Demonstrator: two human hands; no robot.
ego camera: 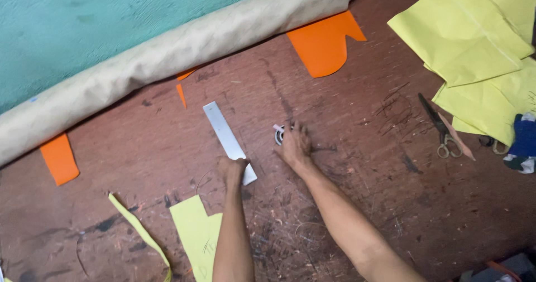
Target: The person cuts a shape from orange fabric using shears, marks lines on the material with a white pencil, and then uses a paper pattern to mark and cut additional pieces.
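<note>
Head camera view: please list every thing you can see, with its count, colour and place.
fabric roll: one, beige with teal cloth, upper left
orange pieces: about four, orange, along the roll's edge
ruler: one, silver, centre
tape roll: one, small, pale, under the right fingers
yellow sheets: several, yellow, upper right
yellow offcuts: two, yellow, bottom left
scissors: one clear pair, dark, right; perhaps another beside it
table: one, scratched brown
left hand: on the ruler's near end
right hand: on the tape roll

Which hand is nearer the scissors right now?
Right. The right hand rests on a small round object mid-table, with the scissors farther to its right. The left hand grips the metal ruler, farther away still.
</note>
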